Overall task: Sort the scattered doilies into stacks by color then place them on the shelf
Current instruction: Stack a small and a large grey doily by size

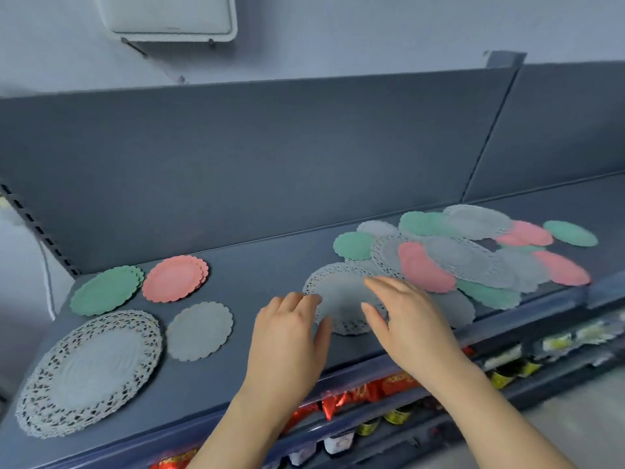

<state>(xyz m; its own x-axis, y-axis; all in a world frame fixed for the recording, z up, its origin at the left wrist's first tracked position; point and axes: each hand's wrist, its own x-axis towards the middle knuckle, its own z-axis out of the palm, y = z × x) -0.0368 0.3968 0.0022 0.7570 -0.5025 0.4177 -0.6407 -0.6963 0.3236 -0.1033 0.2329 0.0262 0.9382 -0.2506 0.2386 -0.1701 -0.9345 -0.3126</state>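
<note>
Left hand: your left hand (291,328) hovers flat and released, fingers spread, at the left rim of the lacy white doily (341,299). Looks like the fingertips just brush its edge, but nothing is pinched.
Right hand: your right hand (406,316) is open too, palm down over the right side of that same doily, thumb near the lace. Can't tell if it's pressing or just hovering.
Sorted stacks: far left end of the shelf (263,265) you've got a green stack (105,291), a pink stack (174,277), a big lace stack (89,370) at the front left corner and a small plain white stack (199,331) just beside it.
Doily in hand: sits mid-shelf near the front edge, its right side tucked against the loose pile.
Loose pile: the scattered pile (466,255) runs toward the right end, with green, pink and white all overlapping.
Handling: my guess is these are paper-thin, super light, floppy, and the lace border will tear or crease if you yank it.
Where to grab: I'd slide it toward the front edge of the shelf and pinch the solid centre or rim from underneath, not the lace holes.
Watch out: neighbours overlap it, so lifting fast probably drags them along.
</note>
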